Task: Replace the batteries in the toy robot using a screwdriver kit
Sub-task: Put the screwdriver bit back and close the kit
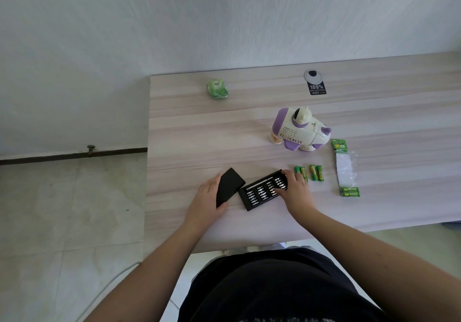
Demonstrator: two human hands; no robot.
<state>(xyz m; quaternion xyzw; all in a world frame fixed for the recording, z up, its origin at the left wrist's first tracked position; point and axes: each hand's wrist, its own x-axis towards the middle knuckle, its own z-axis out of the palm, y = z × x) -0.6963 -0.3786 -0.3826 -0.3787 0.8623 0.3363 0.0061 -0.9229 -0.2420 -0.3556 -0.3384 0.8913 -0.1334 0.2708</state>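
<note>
Head view | left hand (208, 198) curled round black kit cover (229, 187) | right hand (294, 187) fingers bent onto bit tray (259, 193), pinch unclear | toy robot (300, 132) upright, well apart beyond batteries (309, 172) | risk: tray tips, bits scatter

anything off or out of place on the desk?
Nothing damaged or spilled. The toy robot lies tipped on its side rather than standing. The battery pack is torn open, with four loose batteries beside it. The screwdriver kit tray sits askew, its cover off in the left hand.
</note>
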